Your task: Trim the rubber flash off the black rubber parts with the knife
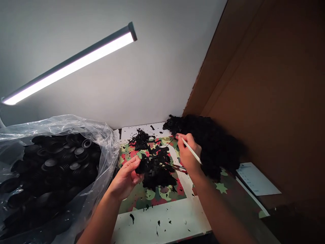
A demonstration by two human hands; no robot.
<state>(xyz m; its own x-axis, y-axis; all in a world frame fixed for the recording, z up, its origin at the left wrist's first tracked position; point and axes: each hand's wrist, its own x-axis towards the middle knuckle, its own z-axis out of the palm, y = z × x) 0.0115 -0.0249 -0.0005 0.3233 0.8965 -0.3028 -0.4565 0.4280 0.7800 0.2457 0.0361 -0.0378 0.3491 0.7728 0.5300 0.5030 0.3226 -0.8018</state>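
Observation:
My left hand [127, 178] is closed round a black rubber part [142, 165], its thumb and fingers gripping the left side. Pinched in my right hand [189, 154] is a slim tool with a white handle [193, 153] and a thin dark tip pointing left; I cannot make out its exact kind. The tip is apart from the black part, to its upper right. Below both hands, black rubber scraps [159, 179] cover the middle of a camouflage-patterned mat [152, 205]. A smaller heap of scraps [140, 139] lies farther back.
On the left stands a clear plastic bag [108, 149] full of round black rubber parts [58, 162]. A big black pile [215, 145] lies at the right, by a cardboard wall [266, 84] and a white paper [257, 179]. A lit lamp [73, 66] hangs above.

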